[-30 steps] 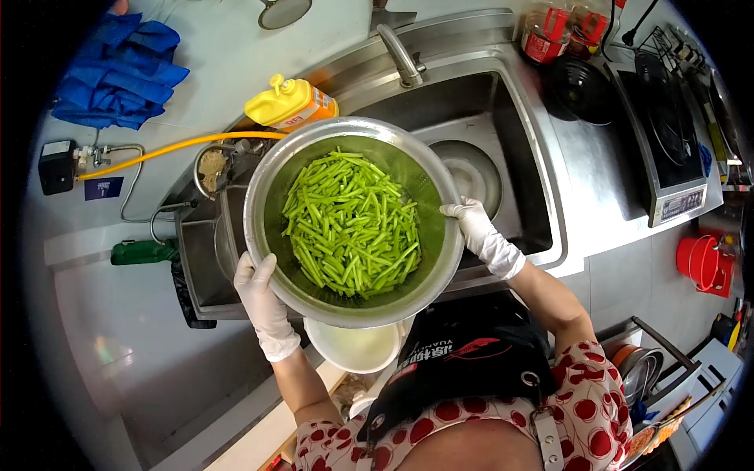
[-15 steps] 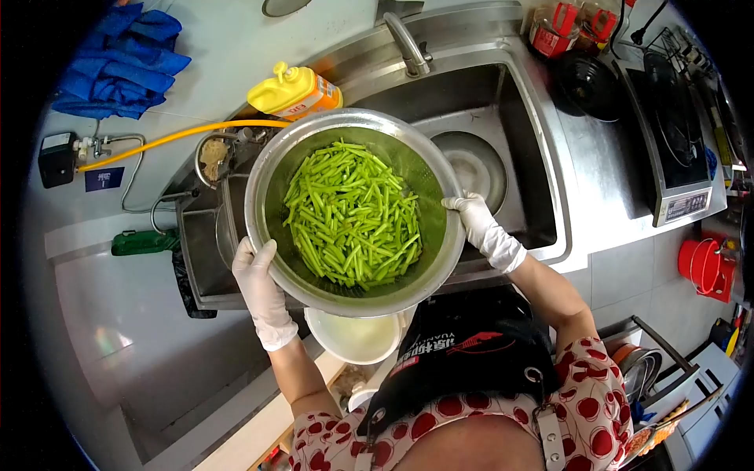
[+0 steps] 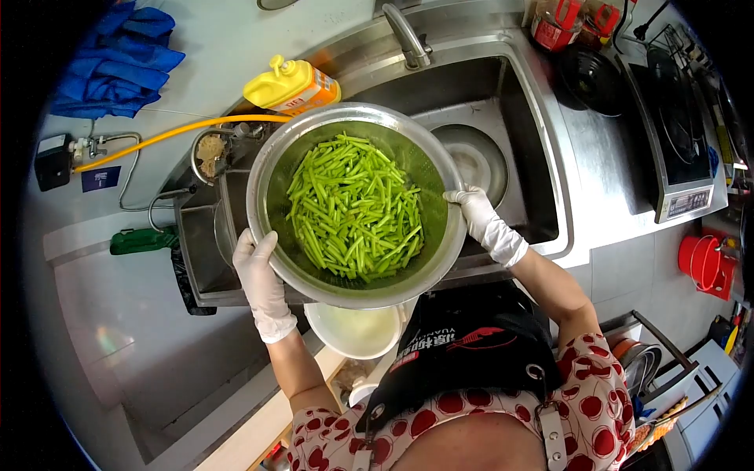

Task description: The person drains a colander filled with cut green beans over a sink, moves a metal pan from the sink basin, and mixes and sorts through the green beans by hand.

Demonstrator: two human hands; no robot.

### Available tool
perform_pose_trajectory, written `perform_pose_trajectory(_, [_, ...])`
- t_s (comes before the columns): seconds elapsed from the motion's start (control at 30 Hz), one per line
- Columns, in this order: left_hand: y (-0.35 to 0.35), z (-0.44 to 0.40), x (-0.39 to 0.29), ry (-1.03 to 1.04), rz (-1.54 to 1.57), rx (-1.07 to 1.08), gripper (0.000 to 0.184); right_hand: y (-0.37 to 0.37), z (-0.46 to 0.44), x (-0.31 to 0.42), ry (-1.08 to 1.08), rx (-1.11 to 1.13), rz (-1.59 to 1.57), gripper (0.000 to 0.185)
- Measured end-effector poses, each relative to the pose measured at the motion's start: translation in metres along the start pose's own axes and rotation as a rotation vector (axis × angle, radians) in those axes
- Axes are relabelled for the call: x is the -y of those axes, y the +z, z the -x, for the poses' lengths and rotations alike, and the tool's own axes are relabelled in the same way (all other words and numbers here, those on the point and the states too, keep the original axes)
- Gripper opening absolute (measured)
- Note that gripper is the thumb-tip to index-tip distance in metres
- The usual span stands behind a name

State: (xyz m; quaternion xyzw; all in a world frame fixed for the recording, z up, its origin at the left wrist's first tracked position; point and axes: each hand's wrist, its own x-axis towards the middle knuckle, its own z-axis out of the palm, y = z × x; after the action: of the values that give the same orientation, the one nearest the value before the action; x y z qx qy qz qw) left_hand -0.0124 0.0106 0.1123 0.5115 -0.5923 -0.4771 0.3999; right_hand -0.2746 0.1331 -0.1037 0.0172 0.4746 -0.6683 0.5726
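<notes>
You held metal bowl [image 3: 258, 196] of cut green stems [image 3: 357, 208] over front-left part of sink [image 3: 518, 196]. Left hand's [image 3: 265, 286] and right hand's [image 3: 487, 224] fingers pinched bowl rim. Yellow jug [image 3: 292, 86] stood back-left of sink; white bowl [image 3: 353, 330], in front of it.

A heap of blue cloth [image 3: 118, 63] is at the top left. Near it is a yellow jug [image 3: 290, 85] with an orange label. A long orange hose [image 3: 173, 136] runs from beside a little black box [image 3: 53, 162] toward the jug. A small dark blue sign [image 3: 101, 179] is next to the box. On the right, a flat cooker [image 3: 685, 202] sits on the shiny worktop [image 3: 605, 173]. Two jars [image 3: 554, 27] with red handles stand near a round black thing [image 3: 593, 82]. Lower down is a red bucket [image 3: 699, 261].
</notes>
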Motion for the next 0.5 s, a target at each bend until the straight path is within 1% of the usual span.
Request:
perform_pose_trajectory(0.07, [-0.001,-0.001,0.001,0.004,-0.011,0.002,0.005,-0.002,-0.003,-0.003,0.004,-0.006,0.017,0.018])
perform_pose_trajectory(0.1, [-0.003,-0.003,0.003,0.004,-0.02,0.02,0.002,-0.001,-0.003,-0.002,0.003,-0.006,0.021,0.018])
perform_pose_trajectory(0.17, [-0.01,-0.006,0.007,-0.001,-0.041,0.054,0.011,-0.001,-0.002,-0.003,0.007,-0.006,0.027,0.018])
perform_pose_trajectory(0.27, [-0.007,-0.005,0.005,-0.007,-0.039,0.035,0.013,0.001,0.001,-0.002,0.009,-0.03,0.032,0.017])
perform_pose_trajectory(0.33, [-0.001,-0.003,0.002,-0.003,-0.018,0.022,0.003,0.0,-0.001,-0.004,0.009,-0.028,0.033,0.016])
perform_pose_trajectory(0.5, [-0.001,-0.005,0.002,0.002,-0.033,0.011,0.005,0.002,0.002,-0.001,0.011,-0.038,0.028,0.017])
